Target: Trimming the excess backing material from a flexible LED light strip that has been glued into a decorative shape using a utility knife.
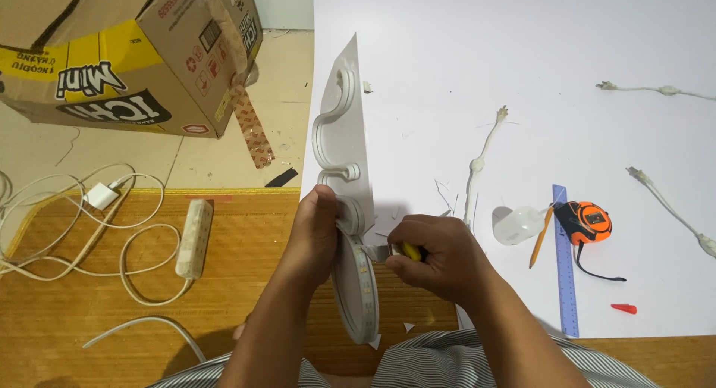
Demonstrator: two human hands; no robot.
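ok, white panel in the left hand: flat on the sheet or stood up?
Stood up on edge: the white panel rises edge-on from the left hand, over the white sheet.

Matt white board point(522, 52), glossy wooden floor point(246, 283)

just one view here, a head cam worn by the person, looking steeply down past their chest at their own two forearms coming in from the bottom edge. it sits close, so the left hand point(317, 227) and right hand point(432, 254) fill the lower middle of the frame. the white sheet point(522, 52) takes the upper right, the wooden mat point(246, 298) the lower left, and a cardboard box point(142, 52) sits in the upper left corner.
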